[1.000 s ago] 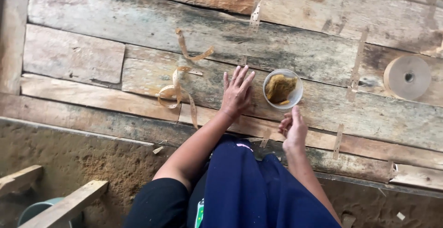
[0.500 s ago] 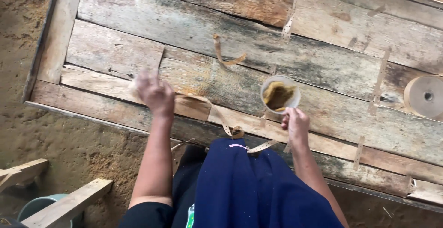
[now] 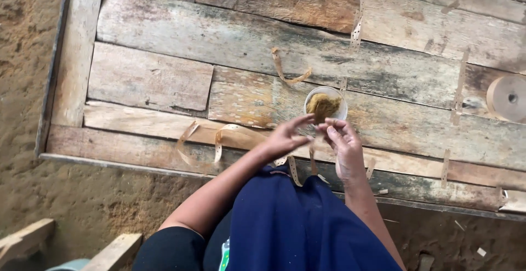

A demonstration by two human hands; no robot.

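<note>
A brown tape roll [image 3: 507, 98] lies at the right of the plank table [image 3: 148, 79], above the sandy floor [image 3: 82, 194].

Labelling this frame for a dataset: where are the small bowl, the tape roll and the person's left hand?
small bowl [image 3: 325, 105], head view, on the brownish stuff inside.
tape roll [image 3: 507, 98], head view, flat face.
left hand [image 3: 285, 138], head view, back of hand.

Fingertips: the left hand [image 3: 286, 138] and right hand [image 3: 344, 146] meet just near the small bowl [image 3: 325, 104]; motion blur hides whether either grip pinches anything.
Tape strip: a thin strip [image 3: 293, 168] hangs below the hands; its upper end is lost behind them.
Tape roll [image 3: 507, 98]: cut off by the right edge.
Wooden surface [image 3: 164, 30]: its far and right parts run out of frame.
Bowl contents: a brownish mass, too small to tell.
Near-left corner: wooden pieces [image 3: 109, 252] cut off by the bottom edge.
</note>
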